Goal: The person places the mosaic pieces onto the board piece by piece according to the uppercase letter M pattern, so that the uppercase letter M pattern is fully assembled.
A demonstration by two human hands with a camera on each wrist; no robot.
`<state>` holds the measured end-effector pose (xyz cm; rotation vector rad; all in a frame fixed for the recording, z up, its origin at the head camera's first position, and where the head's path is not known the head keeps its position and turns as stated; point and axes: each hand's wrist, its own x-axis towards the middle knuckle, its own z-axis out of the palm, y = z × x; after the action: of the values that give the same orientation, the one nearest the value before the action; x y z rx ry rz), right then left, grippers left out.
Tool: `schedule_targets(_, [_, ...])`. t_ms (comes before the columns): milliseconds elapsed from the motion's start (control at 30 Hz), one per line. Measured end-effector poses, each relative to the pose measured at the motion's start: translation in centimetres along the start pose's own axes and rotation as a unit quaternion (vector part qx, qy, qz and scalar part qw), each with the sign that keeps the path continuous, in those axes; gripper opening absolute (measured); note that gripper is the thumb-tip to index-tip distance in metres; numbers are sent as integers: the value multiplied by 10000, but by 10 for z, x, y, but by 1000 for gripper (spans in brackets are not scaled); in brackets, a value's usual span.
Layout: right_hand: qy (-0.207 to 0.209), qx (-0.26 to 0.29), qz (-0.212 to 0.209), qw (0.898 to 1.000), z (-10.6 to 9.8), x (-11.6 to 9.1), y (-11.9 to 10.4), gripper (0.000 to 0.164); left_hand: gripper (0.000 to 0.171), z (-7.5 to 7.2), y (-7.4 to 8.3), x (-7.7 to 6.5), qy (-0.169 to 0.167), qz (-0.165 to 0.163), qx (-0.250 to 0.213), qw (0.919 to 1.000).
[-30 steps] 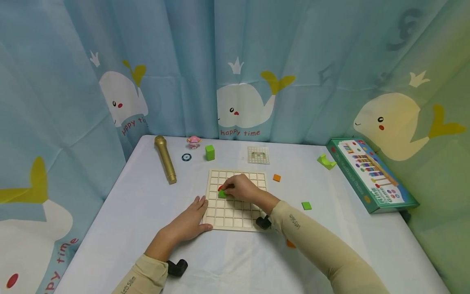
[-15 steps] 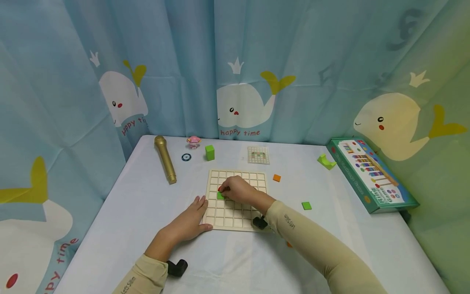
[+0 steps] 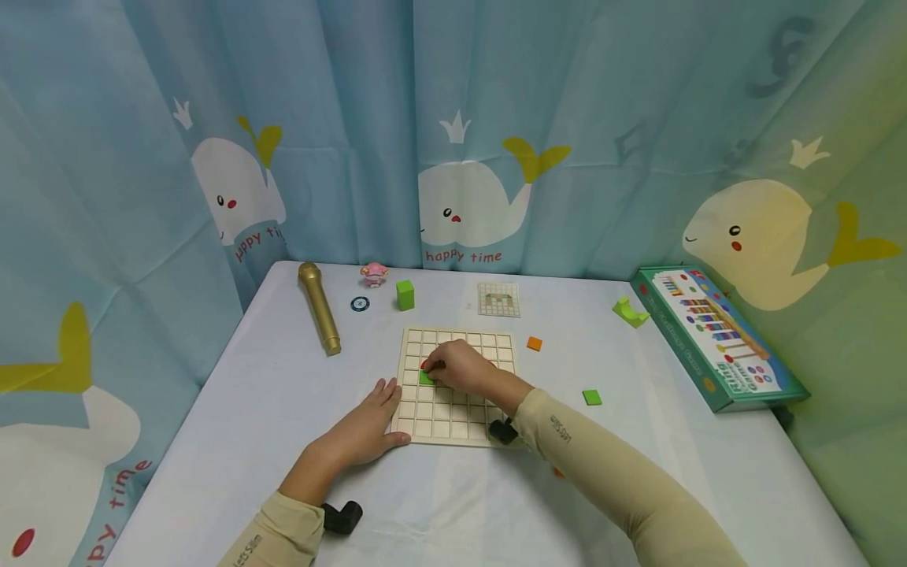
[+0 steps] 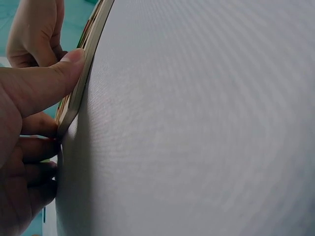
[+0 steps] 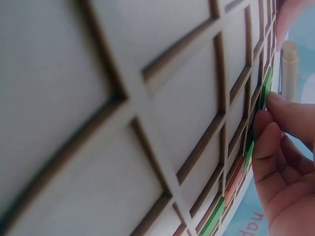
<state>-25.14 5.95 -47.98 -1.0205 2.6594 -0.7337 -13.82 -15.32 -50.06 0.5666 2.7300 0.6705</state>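
Note:
The pale wooden grid board (image 3: 441, 429) lies on the table before me. My left hand (image 3: 363, 428) rests at its near left corner with fingers straight; in the left wrist view the thumb (image 4: 69, 66) touches the board's edge. My right hand (image 3: 462, 367) reaches over the board and pinches a small green tile (image 3: 425, 378) at a cell on its left side. In the right wrist view the thumb is against that green tile (image 5: 266, 86). More green tiles (image 5: 212, 216) and an orange-red tile (image 5: 234, 179) sit in cells beyond, mostly hidden by the hand in the head view.
An orange tile (image 3: 534, 343) and a green tile (image 3: 591, 398) lie right of the board. Behind it are a pattern card (image 3: 499, 300), green block (image 3: 405, 294), pink figurine (image 3: 374, 274), round token (image 3: 360, 303) and gold microphone (image 3: 320, 309). A green arch (image 3: 630, 313) and game box (image 3: 719, 339) stand right.
The green tile has shifted slightly left and now lies flatter on the board, the right hand moving with it. During the last half second hardly anything differs. The left hand has stayed put.

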Motion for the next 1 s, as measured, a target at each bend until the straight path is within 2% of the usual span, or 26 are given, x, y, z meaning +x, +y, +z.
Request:
schedule_targets(367, [300, 270, 134, 9991, -14, -12, 6, 10, 84, -2, 2, -1, -32, -35, -47, 10000])
schedule_targets(1000, [638, 358, 639, 9953, -40, -37, 40, 12, 85, 2, 2, 0, 11, -86, 31, 10000])
